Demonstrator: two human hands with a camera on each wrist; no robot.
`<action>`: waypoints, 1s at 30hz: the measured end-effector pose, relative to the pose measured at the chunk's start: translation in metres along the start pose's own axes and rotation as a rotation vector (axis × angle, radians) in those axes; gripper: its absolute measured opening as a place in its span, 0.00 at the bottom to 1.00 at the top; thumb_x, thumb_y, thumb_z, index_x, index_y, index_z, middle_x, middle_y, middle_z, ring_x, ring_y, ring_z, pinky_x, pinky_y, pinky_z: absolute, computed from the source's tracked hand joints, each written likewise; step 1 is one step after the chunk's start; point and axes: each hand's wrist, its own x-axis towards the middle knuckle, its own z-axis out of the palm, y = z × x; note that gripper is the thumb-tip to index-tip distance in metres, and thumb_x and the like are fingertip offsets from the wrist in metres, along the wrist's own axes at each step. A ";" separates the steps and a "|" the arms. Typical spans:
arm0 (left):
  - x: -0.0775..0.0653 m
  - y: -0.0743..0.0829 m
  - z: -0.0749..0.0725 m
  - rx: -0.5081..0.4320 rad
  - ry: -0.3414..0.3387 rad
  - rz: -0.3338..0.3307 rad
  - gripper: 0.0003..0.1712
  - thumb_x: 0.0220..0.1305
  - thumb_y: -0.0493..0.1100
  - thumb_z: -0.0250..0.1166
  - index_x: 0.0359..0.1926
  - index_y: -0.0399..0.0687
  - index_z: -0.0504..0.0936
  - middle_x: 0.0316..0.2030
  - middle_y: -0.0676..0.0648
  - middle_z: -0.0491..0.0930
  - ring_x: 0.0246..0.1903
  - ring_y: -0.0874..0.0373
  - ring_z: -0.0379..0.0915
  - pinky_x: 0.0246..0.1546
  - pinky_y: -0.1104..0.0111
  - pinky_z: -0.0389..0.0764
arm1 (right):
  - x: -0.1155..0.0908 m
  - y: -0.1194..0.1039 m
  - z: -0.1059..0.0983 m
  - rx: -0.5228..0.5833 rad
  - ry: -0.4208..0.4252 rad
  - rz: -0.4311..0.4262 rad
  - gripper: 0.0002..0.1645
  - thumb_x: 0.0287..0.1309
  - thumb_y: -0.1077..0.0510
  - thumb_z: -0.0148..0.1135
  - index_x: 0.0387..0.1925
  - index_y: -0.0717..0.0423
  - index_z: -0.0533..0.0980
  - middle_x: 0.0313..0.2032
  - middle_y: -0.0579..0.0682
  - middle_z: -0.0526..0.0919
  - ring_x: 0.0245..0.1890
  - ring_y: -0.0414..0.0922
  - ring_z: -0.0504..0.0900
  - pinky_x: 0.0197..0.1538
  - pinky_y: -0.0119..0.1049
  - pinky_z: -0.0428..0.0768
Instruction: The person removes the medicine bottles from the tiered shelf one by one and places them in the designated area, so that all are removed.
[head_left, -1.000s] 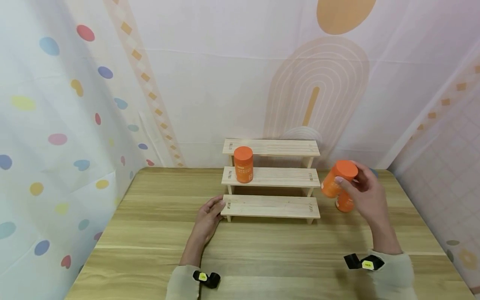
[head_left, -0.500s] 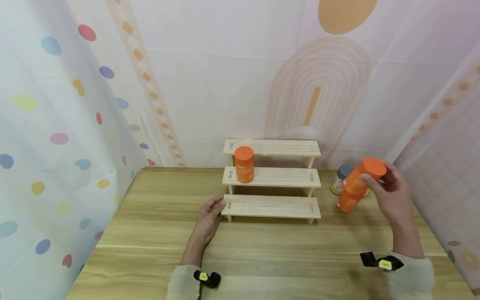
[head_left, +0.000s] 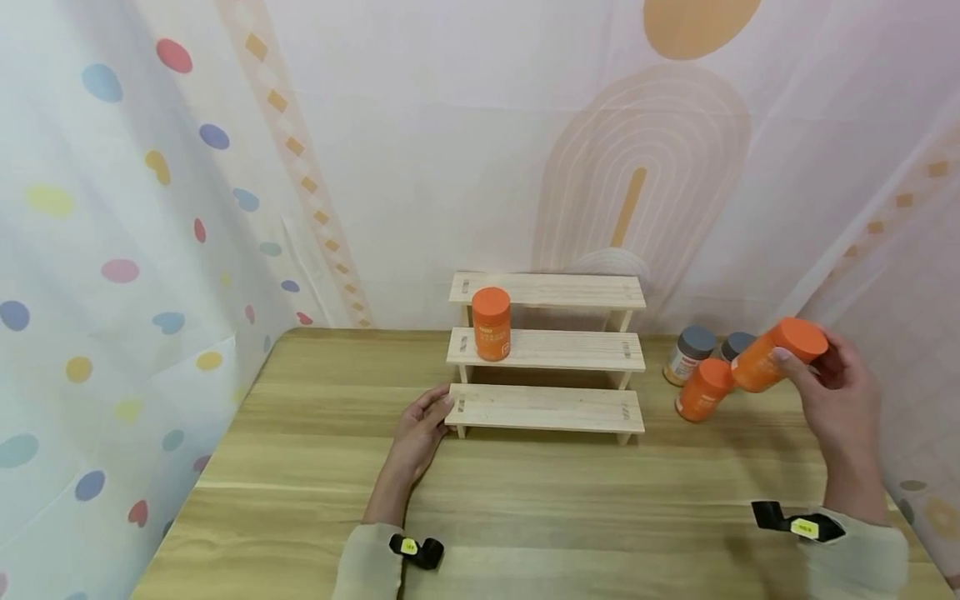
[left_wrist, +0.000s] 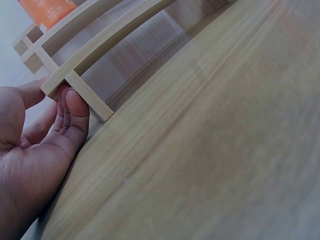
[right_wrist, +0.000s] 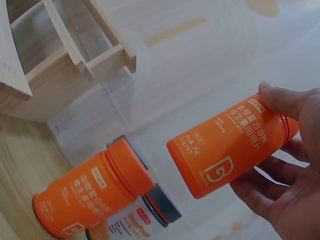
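While aloft — orange bottle part-hidden

a pale cloth hangs behind the wood-grain table, printed with a peach arch. coloured dots and hearts scatter across the left drape. the light is soft.

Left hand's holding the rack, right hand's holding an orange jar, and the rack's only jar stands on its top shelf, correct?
Not quite: the head view shows the rack's only jar on the middle shelf, not the top shelf. The rest is right.
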 end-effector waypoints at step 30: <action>0.004 -0.001 -0.001 0.001 -0.017 0.010 0.25 0.76 0.37 0.59 0.69 0.34 0.69 0.46 0.53 0.82 0.42 0.63 0.78 0.39 0.72 0.78 | 0.011 0.059 -0.012 -0.073 -0.186 -0.030 0.36 0.68 0.59 0.66 0.75 0.47 0.67 0.49 0.19 0.75 0.49 0.21 0.73 0.47 0.10 0.71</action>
